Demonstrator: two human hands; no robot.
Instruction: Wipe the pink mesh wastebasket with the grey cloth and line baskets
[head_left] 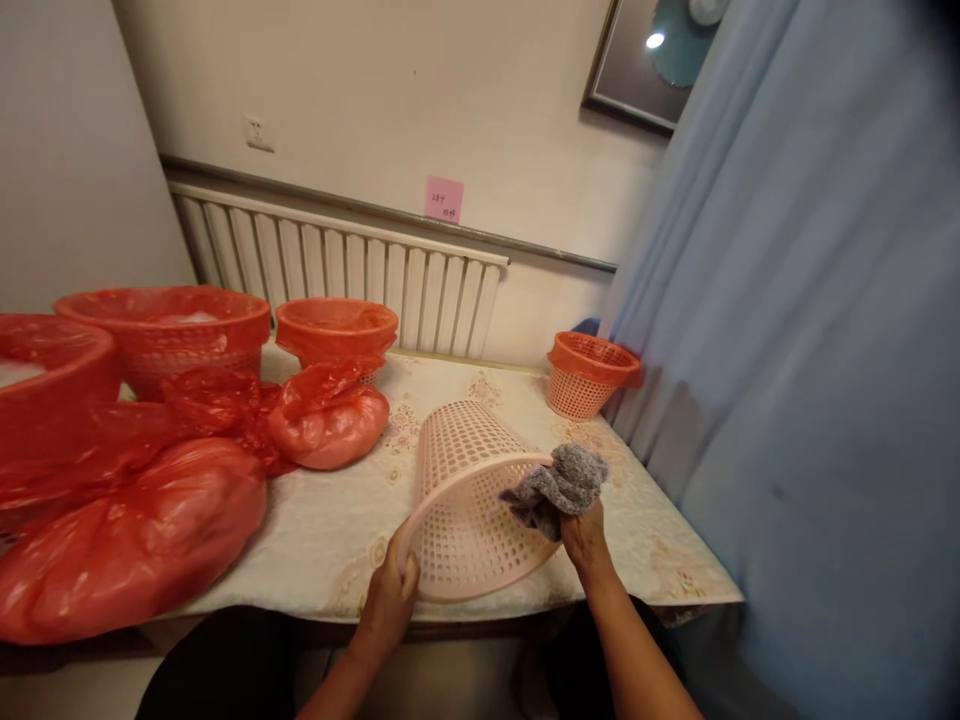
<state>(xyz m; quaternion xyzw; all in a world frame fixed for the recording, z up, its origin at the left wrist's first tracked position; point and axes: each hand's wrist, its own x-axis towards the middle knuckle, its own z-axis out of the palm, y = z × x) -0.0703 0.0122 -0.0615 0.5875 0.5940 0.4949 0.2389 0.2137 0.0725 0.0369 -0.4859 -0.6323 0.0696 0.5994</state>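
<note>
Bare forearms (634, 635) reach a pale pink basket (450, 440), tipped mouth toward the camera at the table (322, 545); the left hand (392, 582) has its grip closed on the rim, the right hand (586, 535) its grip around a grey cloth (574, 475); red-lined baskets (336, 318) stand leftward, another by the blue curtain (810, 350)

one bare basket (474, 552), four red-lined baskets (334, 345), one cloth (574, 476), two hands (390, 584)

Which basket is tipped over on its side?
The bare pale-pink basket held by the left hand; the other baskets stand upright, with red plastic over their rims.
</note>
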